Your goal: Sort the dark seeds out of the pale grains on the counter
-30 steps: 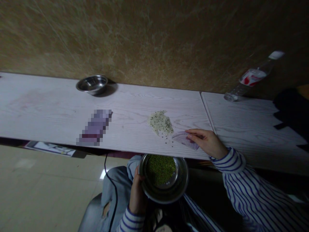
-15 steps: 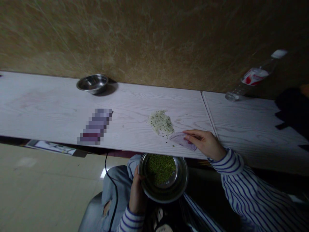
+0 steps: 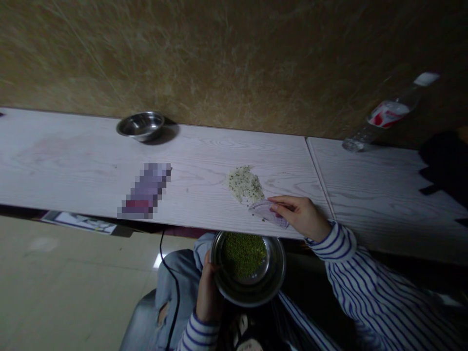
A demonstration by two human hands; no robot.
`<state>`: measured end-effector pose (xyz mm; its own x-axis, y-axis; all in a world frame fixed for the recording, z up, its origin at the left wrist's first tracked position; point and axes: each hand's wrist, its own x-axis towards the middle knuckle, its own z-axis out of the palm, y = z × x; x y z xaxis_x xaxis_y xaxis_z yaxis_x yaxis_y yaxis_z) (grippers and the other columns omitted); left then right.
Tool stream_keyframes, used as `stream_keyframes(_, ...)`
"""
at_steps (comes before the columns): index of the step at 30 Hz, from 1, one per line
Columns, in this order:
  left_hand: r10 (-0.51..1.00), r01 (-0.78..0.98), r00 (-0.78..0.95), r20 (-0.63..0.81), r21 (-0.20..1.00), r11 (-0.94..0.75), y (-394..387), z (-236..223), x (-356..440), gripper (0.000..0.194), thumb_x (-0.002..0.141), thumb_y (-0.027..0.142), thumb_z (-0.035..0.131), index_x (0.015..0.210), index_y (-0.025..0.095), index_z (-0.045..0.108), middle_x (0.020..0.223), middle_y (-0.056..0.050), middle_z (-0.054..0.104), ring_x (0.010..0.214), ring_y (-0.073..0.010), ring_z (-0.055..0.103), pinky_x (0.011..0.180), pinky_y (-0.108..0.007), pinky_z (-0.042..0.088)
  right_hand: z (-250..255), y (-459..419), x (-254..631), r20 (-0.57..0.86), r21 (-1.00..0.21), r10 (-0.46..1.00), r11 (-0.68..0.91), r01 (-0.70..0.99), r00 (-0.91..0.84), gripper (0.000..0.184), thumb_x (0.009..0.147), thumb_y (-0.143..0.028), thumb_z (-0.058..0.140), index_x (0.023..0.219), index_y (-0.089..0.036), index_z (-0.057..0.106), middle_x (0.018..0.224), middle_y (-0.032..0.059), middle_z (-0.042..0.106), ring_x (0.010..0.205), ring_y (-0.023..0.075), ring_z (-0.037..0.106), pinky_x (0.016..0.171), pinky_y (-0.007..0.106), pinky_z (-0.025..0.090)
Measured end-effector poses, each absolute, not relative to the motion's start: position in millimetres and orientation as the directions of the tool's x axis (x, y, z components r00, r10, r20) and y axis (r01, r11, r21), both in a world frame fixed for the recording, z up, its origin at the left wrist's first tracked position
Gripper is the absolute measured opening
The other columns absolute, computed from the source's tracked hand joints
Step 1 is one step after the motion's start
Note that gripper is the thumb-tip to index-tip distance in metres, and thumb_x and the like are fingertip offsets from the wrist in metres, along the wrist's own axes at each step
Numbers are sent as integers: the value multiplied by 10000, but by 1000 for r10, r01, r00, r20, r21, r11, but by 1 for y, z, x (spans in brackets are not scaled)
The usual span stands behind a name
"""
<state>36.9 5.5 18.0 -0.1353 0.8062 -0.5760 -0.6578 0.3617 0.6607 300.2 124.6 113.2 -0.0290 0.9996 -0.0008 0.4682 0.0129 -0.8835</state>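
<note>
My left hand (image 3: 208, 290) grips the left rim of a steel bowl (image 3: 277, 273), held over my lap below the table's front edge. Green mung beans (image 3: 243, 256) cover much of its bottom. Between the thumb and fingers of my right hand (image 3: 302, 214) is a clear plastic protractor (image 3: 266, 212), low over the tabletop. Just beyond it lies a pile of white rice grains (image 3: 244, 185) with green beans scattered through it. A few loose beans sit near the protractor's edge.
A second steel bowl (image 3: 141, 126) stands at the back left by the wall. A blurred-out flat object (image 3: 146, 190) lies left of the pile. At the right stand a plastic bottle (image 3: 389, 114) and a dark object (image 3: 444, 165). A black cable (image 3: 175, 287) hangs by my knee.
My right hand has moved the protractor a little to the left, closer to the front of the pile. The left hand and bowl have stayed in place.
</note>
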Motion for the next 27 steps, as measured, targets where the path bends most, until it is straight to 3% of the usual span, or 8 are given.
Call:
stream_keyframes(4,817,-643,-162,-554,687,338,5,17,35,449,694,428,896,1108,255,916,1218,-94,874,1364,-412,727,1239,-540,548,113,126,308,-15,-883,1000,-18,469,10,271,881,-313,812,1074,-224,980,880,97,923,700,247,849,652,338,708)
stream_keyframes(8,824,-643,-111,-556,672,367,5,15,33,449,716,431,909,1129,255,924,1229,-94,876,1382,-417,725,1264,-556,537,114,127,320,-3,-891,999,-18,454,34,260,875,-334,832,1054,-211,975,928,112,930,750,257,873,727,357,745)
stream_keyframes(19,805,-652,-163,-570,675,346,7,23,37,423,667,449,920,1047,262,920,1170,-84,883,1326,-403,744,1218,-535,561,113,130,312,-9,-881,1000,-7,473,-2,261,919,-282,809,1107,-199,970,948,117,935,756,258,889,703,339,748)
stream_keyframes(27,802,-643,-148,-578,673,366,6,19,34,425,656,423,909,1050,263,913,1146,-71,872,1281,-383,739,1181,-509,570,114,132,324,50,-880,998,32,473,26,283,916,-333,818,1104,-189,971,968,135,936,846,277,909,798,368,762)
